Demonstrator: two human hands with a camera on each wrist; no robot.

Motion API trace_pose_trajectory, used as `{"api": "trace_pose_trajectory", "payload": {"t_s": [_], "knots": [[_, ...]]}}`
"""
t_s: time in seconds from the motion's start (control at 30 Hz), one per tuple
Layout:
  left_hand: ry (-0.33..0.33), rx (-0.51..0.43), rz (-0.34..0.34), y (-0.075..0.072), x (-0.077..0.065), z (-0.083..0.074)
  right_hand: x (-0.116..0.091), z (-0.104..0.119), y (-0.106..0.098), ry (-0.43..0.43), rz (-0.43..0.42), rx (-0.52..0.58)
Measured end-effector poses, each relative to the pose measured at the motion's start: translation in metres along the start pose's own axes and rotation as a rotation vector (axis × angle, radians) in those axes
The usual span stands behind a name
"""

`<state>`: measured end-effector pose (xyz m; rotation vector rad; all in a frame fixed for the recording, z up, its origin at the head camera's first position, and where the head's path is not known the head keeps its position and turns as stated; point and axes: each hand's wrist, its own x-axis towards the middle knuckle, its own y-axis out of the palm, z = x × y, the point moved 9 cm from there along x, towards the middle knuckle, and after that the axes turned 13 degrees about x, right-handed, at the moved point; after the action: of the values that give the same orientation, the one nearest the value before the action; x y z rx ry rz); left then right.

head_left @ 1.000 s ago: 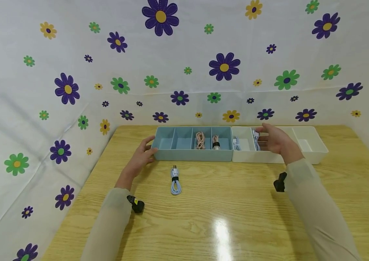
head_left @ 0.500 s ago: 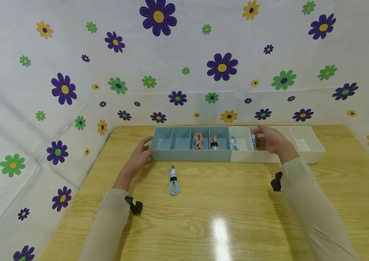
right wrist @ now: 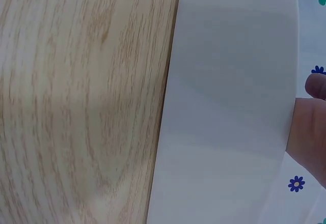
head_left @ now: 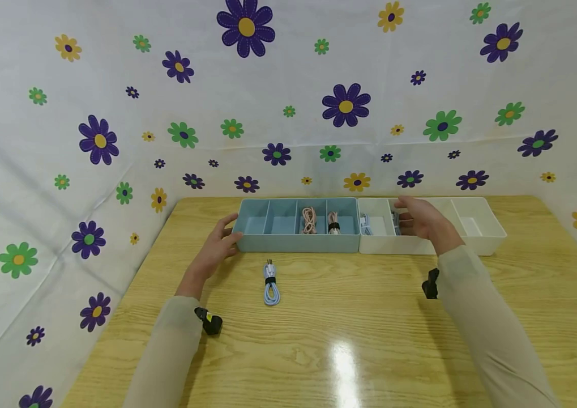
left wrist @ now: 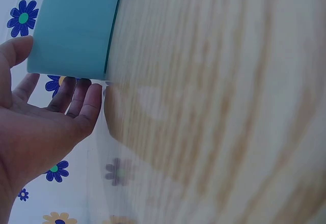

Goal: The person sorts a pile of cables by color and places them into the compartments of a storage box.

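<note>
My left hand (head_left: 214, 247) is at the left end of the blue divided box (head_left: 298, 243). In the left wrist view its fingers extend loosely along the box's end wall, the thumb near the rim. My right hand (head_left: 424, 220) reaches over the front wall of the white divided box (head_left: 395, 245), fingers fairly straight inside a compartment. Just left of those fingertips lies a bundled cable (head_left: 397, 223), partly hidden. A light blue charging cable (head_left: 270, 286), tied with a black strap, lies on the table before the blue box.
Two pinkish cables, a looped one (head_left: 309, 220) and a strapped one (head_left: 333, 223), sit in the blue box's right compartments. Another light blue cable (head_left: 366, 224) is in the white box's left compartment. A flowered cloth (head_left: 288, 79) hangs behind the wooden table (head_left: 308, 340).
The cable by my right fingers sits lower in its compartment and shows less than before. My left hand stays at the blue box's end. The head view has shifted slightly.
</note>
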<state>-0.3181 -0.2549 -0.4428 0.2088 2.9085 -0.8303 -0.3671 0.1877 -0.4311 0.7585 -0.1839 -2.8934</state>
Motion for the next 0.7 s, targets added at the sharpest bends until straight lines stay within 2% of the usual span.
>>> {"api": "trace_pose_trajectory", "payload": {"t_s": [0.27, 0.5, 0.7], "knots": [[-0.002, 0.004, -0.013, -0.001, -0.001, 0.001, -0.005, 0.005, 0.001, 0.000, 0.005, 0.049], [0.008, 0.003, -0.003, 0.001, 0.000, 0.001, -0.014, 0.015, 0.003, -0.042, 0.015, 0.017], [-0.003, 0.000, -0.006, 0.001, 0.004, 0.004, -0.022, 0.021, 0.003, -0.061, -0.003, 0.040]]}}
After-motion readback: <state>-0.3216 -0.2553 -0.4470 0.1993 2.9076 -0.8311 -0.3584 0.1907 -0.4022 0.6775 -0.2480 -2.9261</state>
